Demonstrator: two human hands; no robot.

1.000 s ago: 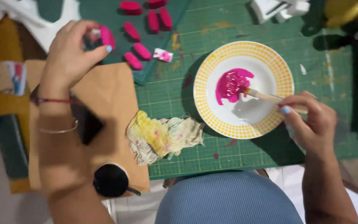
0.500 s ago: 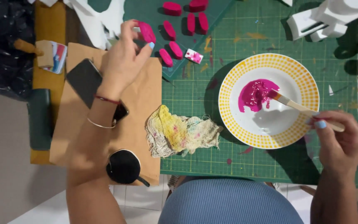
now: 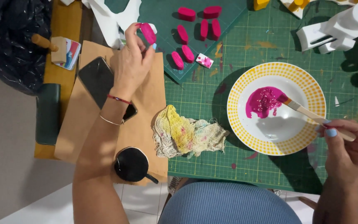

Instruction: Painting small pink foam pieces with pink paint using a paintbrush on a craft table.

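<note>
Head view, looking down at a green cutting mat [image 3: 270, 41]. The left hand [image 3: 131, 66] is pinching a small pink-painted piece [image 3: 148, 33] between its fingertips, holding it up above the brown paper sheet [image 3: 146, 124] at the mat's left edge. Compared with half a second ago, the hand is sitting lower and nearer the paper, and the piece is turning so that more of its painted face shows; it is staying in the air, apart from the row of pink pieces [image 3: 197, 29] lying on the darker mat [image 3: 166, 12] behind.

The right hand [image 3: 347, 151] is closed around the handle of a brush [image 3: 307, 111]. Its bristles are touching the right edge of the pink paint [image 3: 263, 101] pooled in the yellow-rimmed plate [image 3: 276, 108]. A second ago the brush tip was resting in the plate's bare white part; it is now sitting at the paint, so the brush appears to be loading colour while the piece is being presented for coating.

A paint-stained rag [image 3: 187, 132] is lying between paper and plate. A dark phone [image 3: 100, 81] is lying on the paper, partly under the left wrist, and a black round lid [image 3: 131, 164] is resting near the paper's lower edge.
</note>
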